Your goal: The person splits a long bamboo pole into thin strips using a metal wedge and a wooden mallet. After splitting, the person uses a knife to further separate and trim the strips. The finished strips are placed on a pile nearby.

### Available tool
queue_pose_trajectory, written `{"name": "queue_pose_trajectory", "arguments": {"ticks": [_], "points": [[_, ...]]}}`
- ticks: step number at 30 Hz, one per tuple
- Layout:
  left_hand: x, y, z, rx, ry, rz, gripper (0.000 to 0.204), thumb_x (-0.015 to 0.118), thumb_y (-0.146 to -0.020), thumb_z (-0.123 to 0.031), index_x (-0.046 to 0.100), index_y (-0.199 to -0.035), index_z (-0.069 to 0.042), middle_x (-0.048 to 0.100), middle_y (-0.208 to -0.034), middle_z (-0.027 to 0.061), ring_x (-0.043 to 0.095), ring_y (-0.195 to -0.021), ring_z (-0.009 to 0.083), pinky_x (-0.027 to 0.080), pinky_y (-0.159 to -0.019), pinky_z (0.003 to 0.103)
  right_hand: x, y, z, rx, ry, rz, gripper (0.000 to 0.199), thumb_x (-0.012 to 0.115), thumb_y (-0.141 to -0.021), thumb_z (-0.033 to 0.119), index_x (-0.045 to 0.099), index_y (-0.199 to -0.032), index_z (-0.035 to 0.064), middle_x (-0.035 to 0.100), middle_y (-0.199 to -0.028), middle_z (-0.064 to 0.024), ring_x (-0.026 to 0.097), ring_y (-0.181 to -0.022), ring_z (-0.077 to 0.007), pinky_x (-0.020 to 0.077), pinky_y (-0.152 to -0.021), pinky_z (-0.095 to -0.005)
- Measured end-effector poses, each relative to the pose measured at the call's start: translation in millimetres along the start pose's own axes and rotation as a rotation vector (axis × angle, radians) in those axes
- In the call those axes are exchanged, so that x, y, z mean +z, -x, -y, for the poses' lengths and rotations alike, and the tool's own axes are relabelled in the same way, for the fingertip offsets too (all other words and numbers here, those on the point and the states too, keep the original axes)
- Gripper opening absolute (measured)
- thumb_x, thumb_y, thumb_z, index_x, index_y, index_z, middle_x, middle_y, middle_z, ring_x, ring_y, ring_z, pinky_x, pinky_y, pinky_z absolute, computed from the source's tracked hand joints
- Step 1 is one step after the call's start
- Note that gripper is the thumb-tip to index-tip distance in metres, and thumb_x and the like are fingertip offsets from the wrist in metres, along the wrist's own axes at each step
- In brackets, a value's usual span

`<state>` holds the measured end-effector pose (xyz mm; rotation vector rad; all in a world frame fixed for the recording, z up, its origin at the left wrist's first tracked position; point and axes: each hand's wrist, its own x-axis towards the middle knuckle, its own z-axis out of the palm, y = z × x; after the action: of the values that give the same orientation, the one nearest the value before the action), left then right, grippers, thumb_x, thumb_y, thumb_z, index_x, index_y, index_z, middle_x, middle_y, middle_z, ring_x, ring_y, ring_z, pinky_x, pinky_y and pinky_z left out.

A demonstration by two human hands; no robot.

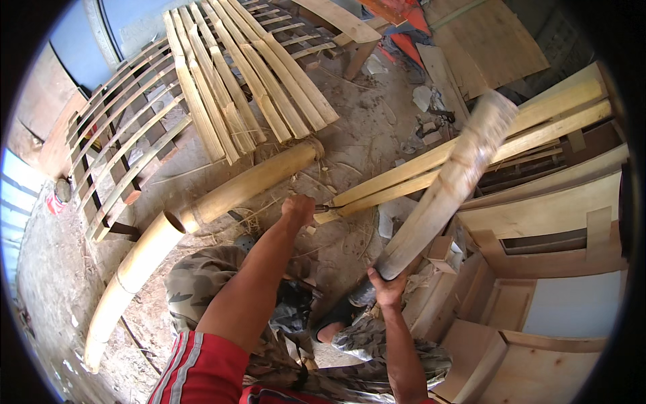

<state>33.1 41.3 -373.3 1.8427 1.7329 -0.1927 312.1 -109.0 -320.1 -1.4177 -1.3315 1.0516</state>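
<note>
My left hand (298, 209) is closed in a fist round the handle of a knife-like metal tool (323, 209). Its dark metal part meets the near end of two long split bamboo strips (397, 185), which run away to the upper right. My right hand (389, 288) grips the lower end of a thick, weathered bamboo pole (441, 195), raised at a slant across the strips. The pole has a ring partway up and a blurred upper end. Left of my left hand, a whole bamboo pole (252, 178) lies on the floor, and another with a hollow end (145, 259) is nearer me.
Several split bamboo lengths (229, 74) rest on a slatted frame (128, 145) at the upper left. Wooden furniture panels (538, 209) stand along the right. Plywood sheets (491, 47) lie at the back. Shavings and scraps litter the dirt floor (350, 114). My camouflage-clad knees (202, 279) are close below.
</note>
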Motion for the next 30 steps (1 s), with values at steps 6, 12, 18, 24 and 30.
{"name": "queue_pose_trajectory", "arguments": {"ticks": [6, 12, 18, 24, 30], "points": [[20.3, -12.1, 14.5, -0.014, -0.009, -0.056, 0.022, 0.067, -0.08, -0.015, 0.073, -0.1, -0.009, 0.071, -0.103, 0.0122, 0.068, -0.101, 0.0284, 0.056, -0.079, 0.041, 23.1, 52.4, -61.1, 0.366, 0.583, 0.181, 0.066, 0.087, -0.061, 0.022, 0.059, -0.116, -0.0035, 0.068, -0.106, -0.0198, 0.065, -0.098, -0.0309, 0.0506, -0.085, -0.0384], [34.1, -12.5, 16.5, -0.043, 0.109, -0.074, 0.02, 0.066, -0.081, -0.016, 0.072, -0.098, -0.008, 0.071, -0.101, 0.0149, 0.067, -0.1, 0.031, 0.055, -0.081, 0.041, 21.1, 29.4, -34.0, 0.403, 0.411, 0.202, 0.067, 0.086, -0.063, 0.021, 0.058, -0.118, -0.003, 0.068, -0.105, -0.0191, 0.066, -0.097, -0.031, 0.0507, -0.085, -0.0383], [40.1, -5.6, 13.8, -0.031, 0.102, -0.05, 0.018, 0.065, -0.082, -0.014, 0.072, -0.098, -0.008, 0.07, -0.104, 0.0144, 0.067, -0.102, 0.0309, 0.055, -0.083, 0.041, 12.2, 18.4, -9.8, 0.15, 0.116, 0.032, 0.058, 0.084, -0.065, 0.016, 0.058, -0.112, -0.0026, 0.069, -0.099, -0.0157, 0.066, -0.089, -0.0236, 0.052, -0.079, -0.0357], [66.0, -5.1, 38.9, -0.049, 0.064, -0.001, 0.02, 0.063, -0.083, -0.015, 0.073, -0.099, -0.008, 0.07, -0.105, 0.0147, 0.067, -0.102, 0.0314, 0.055, -0.085, 0.042, 12.9, 55.3, -31.0, 0.421, 0.724, 0.316, 0.068, 0.085, -0.061, 0.028, 0.059, -0.116, -0.0024, 0.068, -0.103, -0.0222, 0.066, -0.099, -0.0357, 0.0511, -0.086, -0.0419], [80.4, 4.3, 54.9, -0.093, 0.123, -0.002, 0.023, 0.061, -0.084, -0.02, 0.073, -0.1, -0.009, 0.07, -0.105, 0.0162, 0.068, -0.099, 0.0322, 0.054, -0.085, 0.042, 22.7, 27.3, -14.3, 0.21, 0.376, 0.18, 0.059, 0.084, -0.064, 0.027, 0.06, -0.11, -0.0018, 0.07, -0.095, -0.019, 0.069, -0.088, -0.0297, 0.0533, -0.079, -0.0388]]}}
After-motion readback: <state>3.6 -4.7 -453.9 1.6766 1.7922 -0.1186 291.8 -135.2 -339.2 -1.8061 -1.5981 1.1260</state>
